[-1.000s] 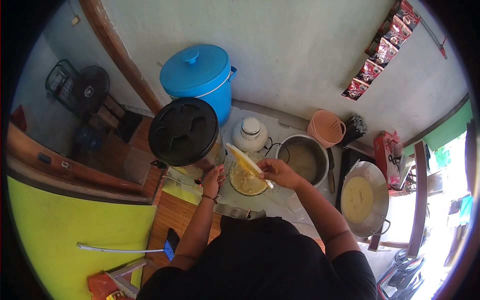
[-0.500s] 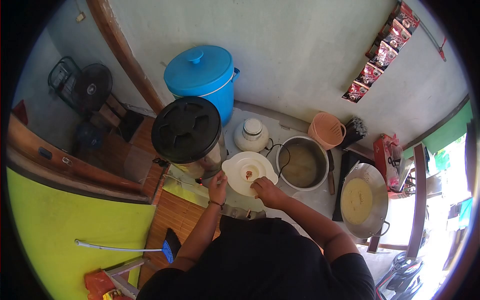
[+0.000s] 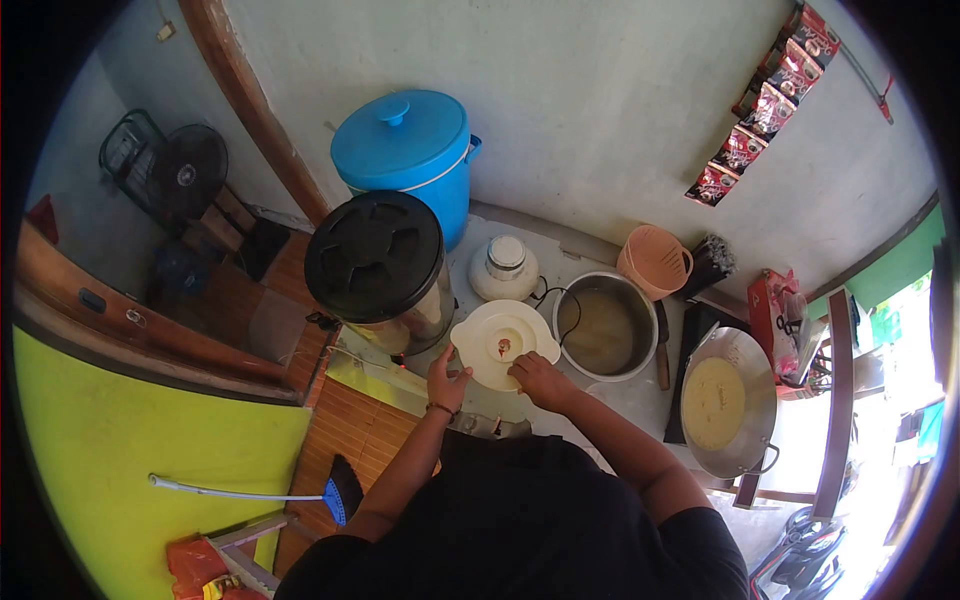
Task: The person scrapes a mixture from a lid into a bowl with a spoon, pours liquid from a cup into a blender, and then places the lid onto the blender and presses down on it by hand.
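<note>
L hand (image 3: 447, 378) pinches rim of round white plastic lid (image 3: 482, 340) (red spot (image 3: 504, 347) at centre); R hand (image 3: 535, 378) touches near edge, grip unclear.

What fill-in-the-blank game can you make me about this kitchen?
The left hand and right hand touch a round ____ lid.
The big bucket against the wall is ____.
The basket behind the metal pot is ____.
Missing words: white, blue, pink.
</note>
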A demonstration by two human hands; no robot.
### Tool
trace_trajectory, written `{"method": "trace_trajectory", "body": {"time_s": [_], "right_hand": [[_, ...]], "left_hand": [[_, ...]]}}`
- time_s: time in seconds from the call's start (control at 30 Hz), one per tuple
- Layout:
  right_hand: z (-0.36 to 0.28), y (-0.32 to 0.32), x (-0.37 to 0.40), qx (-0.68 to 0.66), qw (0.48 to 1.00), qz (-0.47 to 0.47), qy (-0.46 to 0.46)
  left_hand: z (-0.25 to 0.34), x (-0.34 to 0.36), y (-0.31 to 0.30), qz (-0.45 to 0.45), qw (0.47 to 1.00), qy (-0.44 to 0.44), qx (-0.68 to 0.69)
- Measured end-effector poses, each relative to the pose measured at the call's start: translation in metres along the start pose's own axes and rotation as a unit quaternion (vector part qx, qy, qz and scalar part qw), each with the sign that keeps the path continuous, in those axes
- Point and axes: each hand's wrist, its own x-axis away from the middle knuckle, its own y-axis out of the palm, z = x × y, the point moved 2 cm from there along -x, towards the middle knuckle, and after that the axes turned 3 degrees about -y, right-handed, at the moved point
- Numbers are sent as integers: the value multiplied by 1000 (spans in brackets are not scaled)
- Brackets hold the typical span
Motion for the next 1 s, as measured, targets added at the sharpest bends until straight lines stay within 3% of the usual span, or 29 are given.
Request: {"method": "trace_trajectory", "body": {"time_s": [0.37, 0.77, 0.8, 0.87, 0.93, 1.0], "right_hand": [[-6, -4, 5, -4, 997, 80, 19], [3, -4, 6, -94, 988, 101, 72], [10, -4, 6, -99, 984, 120, 90], [15, -10, 3, -52, 981, 142, 121], [15, -24, -6, 49, 978, 147, 142], [22, -23, -14, 54, 978, 96, 175]], "left_hand": [[1, -1, 3, -21, 995, -56, 81], [5, -3, 1, -34, 996, -78, 31], [16, -2, -2, -9, 997, -3, -74], [57, 6, -8, 37, 948, 147, -279], [88, 1, -8, -36, 936, 218, -273], [101, -11, 0, -90, 913, 258, -302]]}}
